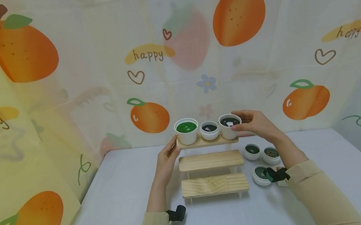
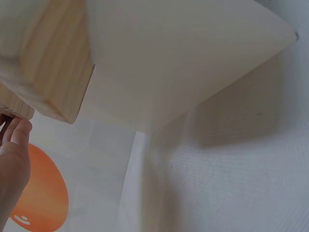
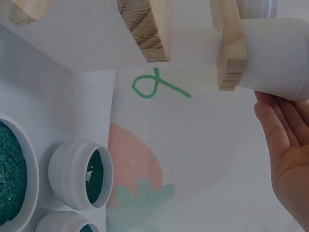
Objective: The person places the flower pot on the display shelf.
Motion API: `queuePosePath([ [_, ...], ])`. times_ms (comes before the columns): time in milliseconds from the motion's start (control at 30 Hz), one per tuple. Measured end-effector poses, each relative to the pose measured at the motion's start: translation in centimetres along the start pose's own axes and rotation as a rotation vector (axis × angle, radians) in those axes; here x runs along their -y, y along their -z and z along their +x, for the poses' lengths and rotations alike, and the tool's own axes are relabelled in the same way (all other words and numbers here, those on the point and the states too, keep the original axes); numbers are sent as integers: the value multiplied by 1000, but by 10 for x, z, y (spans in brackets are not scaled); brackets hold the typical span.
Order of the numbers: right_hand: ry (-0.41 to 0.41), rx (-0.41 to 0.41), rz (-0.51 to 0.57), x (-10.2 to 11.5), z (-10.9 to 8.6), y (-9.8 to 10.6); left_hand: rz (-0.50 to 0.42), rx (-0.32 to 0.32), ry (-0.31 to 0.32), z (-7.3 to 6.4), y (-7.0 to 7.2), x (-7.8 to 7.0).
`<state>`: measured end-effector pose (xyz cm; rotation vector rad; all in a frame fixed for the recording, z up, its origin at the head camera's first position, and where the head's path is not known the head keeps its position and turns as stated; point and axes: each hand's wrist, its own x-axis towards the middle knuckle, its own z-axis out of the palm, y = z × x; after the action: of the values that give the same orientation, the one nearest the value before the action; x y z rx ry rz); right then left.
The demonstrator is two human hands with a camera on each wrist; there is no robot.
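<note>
A three-tier wooden display stand [image 1: 211,160] stands on the table, with pots in a row along its top board. My left hand [image 1: 168,160] holds the left end of that top board, fingertips at its edge. With thumb in front and fingers behind, my right hand [image 1: 253,124] grips a white pot [image 1: 227,132] of dark contents at the board's right end; the pot's base appears against the board [image 3: 232,63] in the right wrist view. Beside it are a smaller white pot [image 1: 210,134] with dark contents and a larger white pot [image 1: 187,138] of bright green.
Right of the stand, on the white-covered table [image 1: 111,211], sit several small white pots, among them one with dark green contents [image 1: 252,149], one with brownish contents [image 1: 271,154] and a wider one [image 1: 260,174]. A fruit-printed curtain [image 1: 197,88] hangs behind.
</note>
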<state>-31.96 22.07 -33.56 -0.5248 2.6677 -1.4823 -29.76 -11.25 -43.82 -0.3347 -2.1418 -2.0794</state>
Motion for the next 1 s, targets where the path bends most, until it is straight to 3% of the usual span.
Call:
queuePosePath([
  [500,-34,-5,-2,-1,-3,2,11,0,11,-1,1,1],
  [1000,-51,-56,-21,-11,-31,21,-1,3,1,-1,0,0],
])
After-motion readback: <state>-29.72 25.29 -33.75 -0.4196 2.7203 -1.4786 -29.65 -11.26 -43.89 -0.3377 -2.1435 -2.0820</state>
